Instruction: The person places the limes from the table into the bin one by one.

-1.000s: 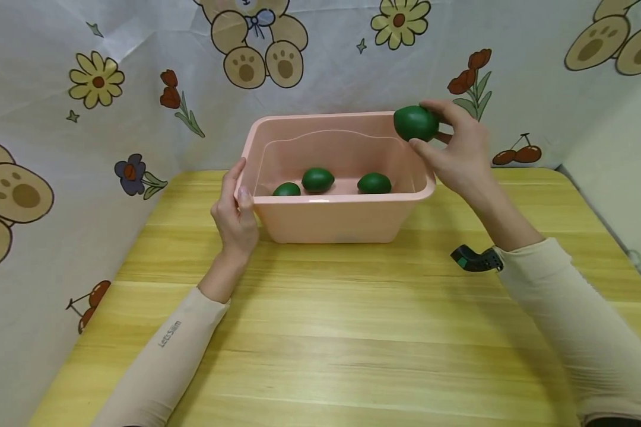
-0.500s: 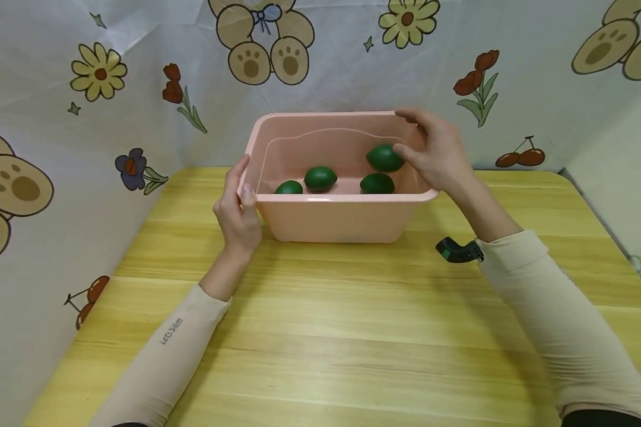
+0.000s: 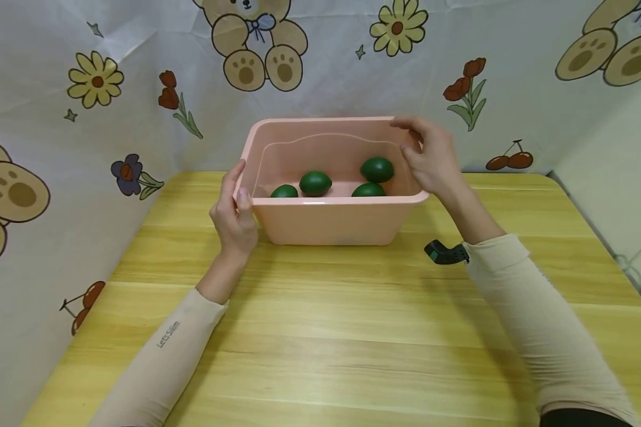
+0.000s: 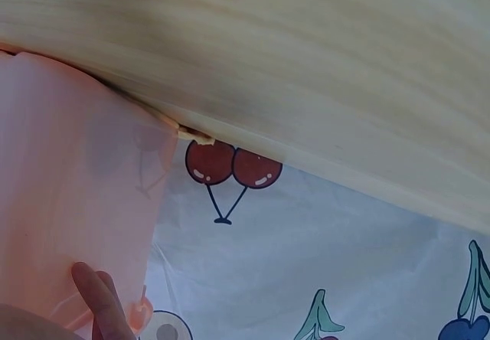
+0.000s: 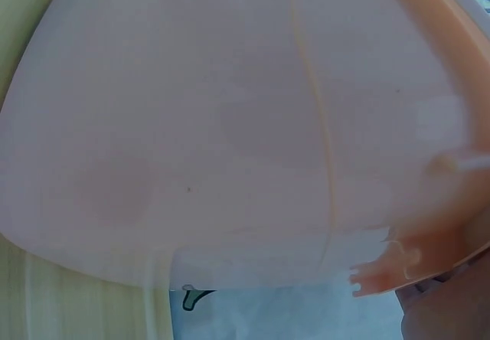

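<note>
A pink plastic bin (image 3: 323, 222) stands on the table, with several green limes inside. One lime (image 3: 377, 170) lies at the right, just behind another lime (image 3: 368, 190). A third lime (image 3: 316, 183) is near the middle, and part of one more lime (image 3: 284, 191) shows at the left. My left hand (image 3: 234, 216) grips the bin's left rim; its fingers (image 4: 99, 298) lie against the outer wall in the left wrist view. My right hand (image 3: 432, 154) is at the bin's right end, fingers loosely bent over the rim, holding no lime.
The wooden table (image 3: 320, 326) spreads out in front of the bin. A white cloth (image 3: 342, 77) printed with bears and flowers hangs right behind it. A black wrist device (image 3: 446, 253) sticks out from the right sleeve.
My right hand has lowered a lime into the right side of the bin and let it go. The hand has shifted slightly left. My left hand has stayed on the rim.
</note>
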Demonstrator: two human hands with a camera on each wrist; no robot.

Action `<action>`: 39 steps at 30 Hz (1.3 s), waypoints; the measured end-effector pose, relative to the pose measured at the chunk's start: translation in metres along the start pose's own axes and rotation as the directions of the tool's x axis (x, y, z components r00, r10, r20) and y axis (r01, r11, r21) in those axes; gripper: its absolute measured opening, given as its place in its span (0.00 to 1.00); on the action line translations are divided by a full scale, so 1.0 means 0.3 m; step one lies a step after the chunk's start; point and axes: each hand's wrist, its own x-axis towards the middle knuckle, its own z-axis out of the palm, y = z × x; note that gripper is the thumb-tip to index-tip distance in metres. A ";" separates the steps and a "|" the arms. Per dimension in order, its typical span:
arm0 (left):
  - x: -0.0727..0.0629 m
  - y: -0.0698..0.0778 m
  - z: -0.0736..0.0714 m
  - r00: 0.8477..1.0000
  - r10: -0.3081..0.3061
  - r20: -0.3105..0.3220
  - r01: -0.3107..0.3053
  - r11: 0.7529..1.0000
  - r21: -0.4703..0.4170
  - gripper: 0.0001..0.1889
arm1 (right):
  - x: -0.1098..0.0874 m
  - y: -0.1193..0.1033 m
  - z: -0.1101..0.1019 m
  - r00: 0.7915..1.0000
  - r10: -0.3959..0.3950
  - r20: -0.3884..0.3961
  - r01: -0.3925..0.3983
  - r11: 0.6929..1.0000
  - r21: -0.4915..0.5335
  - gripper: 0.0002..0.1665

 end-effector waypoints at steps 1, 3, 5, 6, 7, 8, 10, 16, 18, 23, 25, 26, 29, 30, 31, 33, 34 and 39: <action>0.000 -0.001 0.000 1.000 -0.001 0.002 0.001 1.000 0.001 0.32 | 0.001 0.003 0.001 1.000 -0.002 -0.006 0.002 1.000 0.004 0.26; 0.000 -0.001 -0.001 1.000 -0.005 0.004 0.005 1.000 0.006 0.32 | 0.003 0.007 0.003 1.000 -0.003 -0.011 0.003 1.000 0.015 0.26; -0.001 -0.001 -0.002 1.000 -0.009 0.003 0.009 1.000 0.010 0.32 | 0.005 0.010 0.004 1.000 -0.009 -0.015 0.009 1.000 0.026 0.25; -0.001 -0.001 -0.002 1.000 -0.010 0.002 0.010 1.000 0.011 0.32 | 0.005 0.012 0.004 1.000 -0.010 -0.014 0.011 0.999 0.033 0.25; -0.001 0.000 -0.001 1.000 -0.013 0.001 0.013 1.000 0.010 0.32 | 0.005 0.013 0.003 1.000 -0.012 -0.013 0.012 0.999 0.043 0.24; -0.001 0.001 0.000 1.000 -0.013 0.003 0.013 1.000 0.006 0.32 | 0.004 0.014 0.002 1.000 -0.013 -0.012 0.013 0.999 0.052 0.24; -0.003 0.000 -0.002 1.000 -0.010 0.004 0.010 1.000 -0.003 0.32 | 0.003 0.014 0.003 1.000 -0.016 -0.009 0.017 0.997 0.071 0.23; -0.008 -0.007 -0.011 1.000 0.000 0.007 0.000 1.000 -0.018 0.32 | -0.006 0.012 0.006 1.000 -0.014 0.013 0.012 0.994 0.107 0.22; -0.007 -0.007 -0.013 1.000 0.002 0.015 -0.002 1.000 -0.018 0.31 | -0.009 0.009 -0.001 1.000 -0.020 0.022 0.018 0.995 0.099 0.21; 0.001 -0.001 -0.019 0.999 0.015 0.043 -0.015 1.000 0.001 0.32 | -0.026 0.007 -0.036 0.998 -0.045 0.050 0.043 0.998 0.038 0.30; 0.004 0.001 -0.019 0.999 0.019 0.044 -0.019 1.000 0.004 0.32 | -0.041 0.014 -0.060 0.997 -0.046 0.058 0.046 0.999 -0.001 0.34; 0.004 0.003 -0.017 0.999 0.019 0.045 -0.019 1.000 0.005 0.32 | -0.052 0.021 -0.075 0.997 -0.047 0.061 0.049 0.998 -0.026 0.34; 0.005 0.006 -0.016 0.999 0.013 0.033 -0.013 1.000 0.005 0.32 | -0.087 0.049 -0.114 0.997 -0.045 0.062 0.051 0.995 -0.090 0.36; 0.005 0.007 -0.017 0.999 0.011 0.031 -0.011 1.000 0.005 0.32 | -0.099 0.061 -0.126 0.997 -0.049 0.060 0.055 0.993 -0.108 0.37; 0.005 0.008 -0.018 0.999 0.007 0.034 -0.007 1.000 0.006 0.32 | -0.112 0.073 -0.137 0.997 -0.050 0.058 0.057 0.991 -0.123 0.37; 0.003 0.007 -0.019 0.999 0.003 0.039 -0.003 1.000 0.005 0.32 | -0.137 0.096 -0.157 0.997 -0.048 0.053 0.056 0.988 -0.146 0.38; 0.002 0.006 -0.019 0.999 0.002 0.042 -0.002 1.000 0.002 0.32 | -0.150 0.107 -0.167 0.998 -0.045 0.053 0.053 0.987 -0.155 0.38; -0.002 0.005 -0.015 0.999 0.001 0.046 -0.001 1.000 -0.001 0.32 | -0.201 0.152 -0.214 0.998 -0.040 0.049 0.049 0.979 -0.198 0.40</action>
